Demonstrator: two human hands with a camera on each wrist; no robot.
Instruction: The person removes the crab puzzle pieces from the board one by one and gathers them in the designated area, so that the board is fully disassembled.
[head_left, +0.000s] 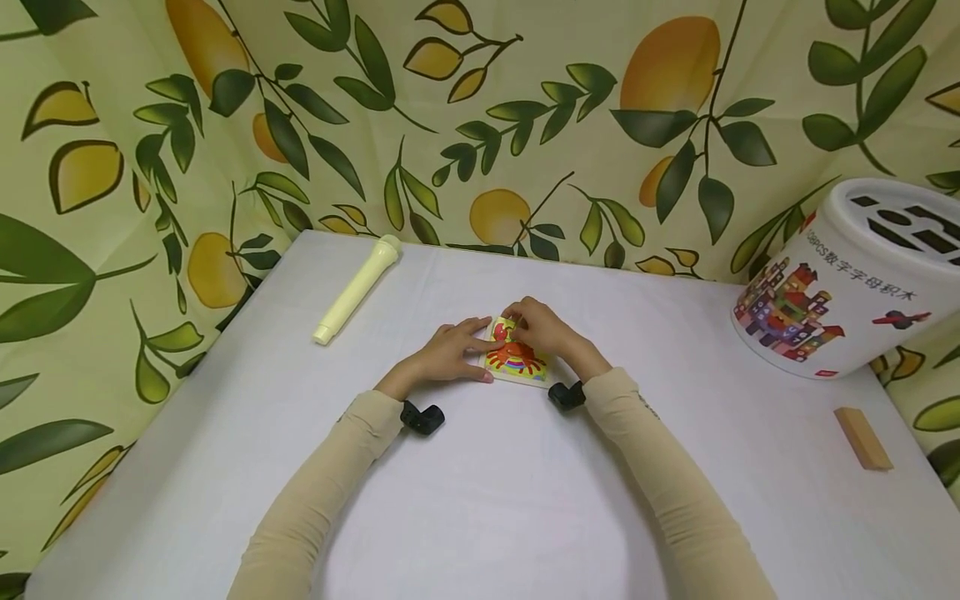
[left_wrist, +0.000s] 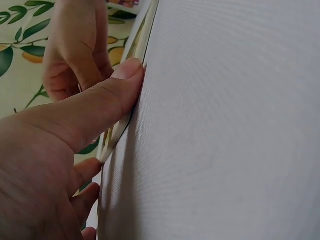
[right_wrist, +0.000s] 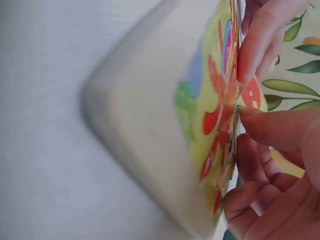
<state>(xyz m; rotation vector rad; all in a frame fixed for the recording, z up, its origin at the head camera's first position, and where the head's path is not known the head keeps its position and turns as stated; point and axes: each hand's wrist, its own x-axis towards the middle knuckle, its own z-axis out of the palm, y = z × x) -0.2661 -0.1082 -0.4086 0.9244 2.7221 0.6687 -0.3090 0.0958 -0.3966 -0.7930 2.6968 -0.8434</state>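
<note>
A small wooden jigsaw puzzle (head_left: 516, 360) with a red crab picture lies in the middle of the table. My left hand (head_left: 447, 352) rests at its left side, thumb by the near corner and a straight finger reaching over the picture. In the left wrist view the left thumb (left_wrist: 112, 92) touches the board's edge. Bent over the board's far part, my right hand (head_left: 546, 329) pinches a puzzle piece (right_wrist: 254, 95), red and yellow, which stands up from the picture in the right wrist view. The fingers partly hide that piece.
A cream-coloured stick-like microphone shape (head_left: 358, 287) lies at the back left. At the back right stands a white bucket (head_left: 847, 283) with a slotted lid, and a wooden block (head_left: 862, 437) lies in front of it. A patterned curtain (head_left: 480, 125) closes off the back.
</note>
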